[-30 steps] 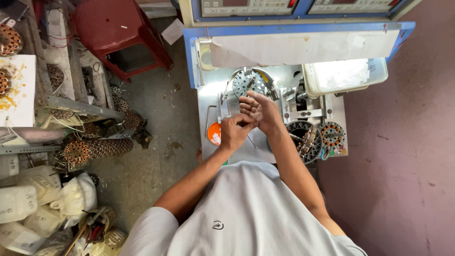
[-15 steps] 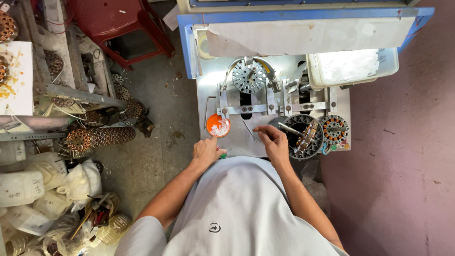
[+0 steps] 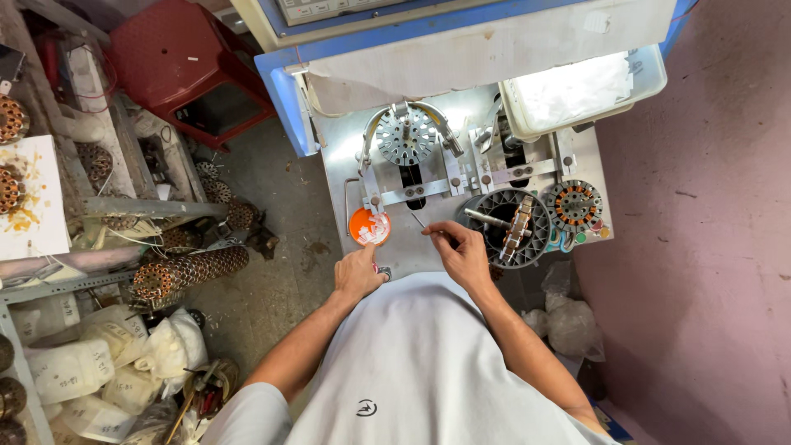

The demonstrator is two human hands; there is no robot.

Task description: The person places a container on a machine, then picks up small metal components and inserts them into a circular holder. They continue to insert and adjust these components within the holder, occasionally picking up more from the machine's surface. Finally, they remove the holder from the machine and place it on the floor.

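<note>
hands (image 3: pixel 412 264) beside orange dish (image 3: pixel 369 227)

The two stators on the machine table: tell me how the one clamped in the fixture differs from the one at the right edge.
The clamped stator is bare grey metal; the right stator carries copper-coloured windings. The clamped stator sits framed by metal arms in the fixture; the right stator lies loose beside the black basket. The clamped stator sits up the table, far from both hands; the right stator lies nearer the right hand. Both are round and toothed.
</note>
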